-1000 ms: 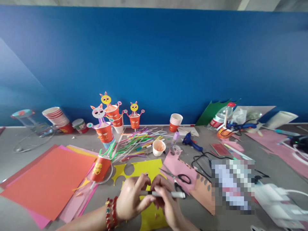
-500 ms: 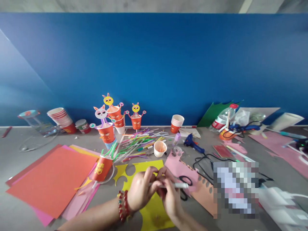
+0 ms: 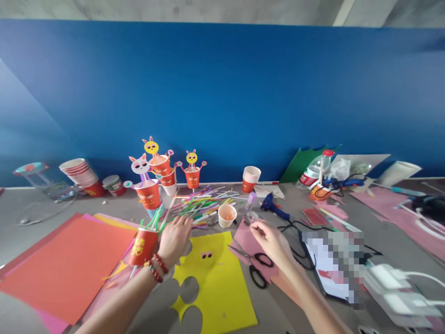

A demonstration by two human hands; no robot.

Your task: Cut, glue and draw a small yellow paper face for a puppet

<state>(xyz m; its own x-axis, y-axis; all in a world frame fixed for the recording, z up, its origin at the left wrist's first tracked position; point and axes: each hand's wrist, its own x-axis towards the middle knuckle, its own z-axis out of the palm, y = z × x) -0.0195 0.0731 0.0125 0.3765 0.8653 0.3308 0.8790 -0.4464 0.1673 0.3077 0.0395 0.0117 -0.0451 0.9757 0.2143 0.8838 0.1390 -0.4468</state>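
My left hand (image 3: 175, 239), a bead bracelet on its wrist, reaches forward with fingers spread toward the pile of coloured straws (image 3: 201, 204), beside a tilted orange cup (image 3: 142, 246) holding green straws. My right hand (image 3: 269, 239) stretches over the pink paper (image 3: 243, 241), its fingertips pinched together near a small tape roll (image 3: 252, 216); what they hold, if anything, I cannot make out. Between the hands lies a yellow sheet (image 3: 222, 287) with round holes cut out and a small yellow cutout with eyes (image 3: 206, 256) on it. Scissors (image 3: 257, 266) lie just under my right wrist.
Orange and pink sheets (image 3: 69, 264) cover the left. Decorated bunny cups (image 3: 149, 192), cup stacks (image 3: 81, 174) (image 3: 251, 177), a small white cup (image 3: 227, 215), a blue glue gun (image 3: 274, 206) with cable and a bottle (image 3: 314, 169) stand further back against the blue wall.
The hands, held together around a white pen, have parted. The left moved forward to the straws, the right forward over the pink paper. The yellow cutout now lies on the sheet.
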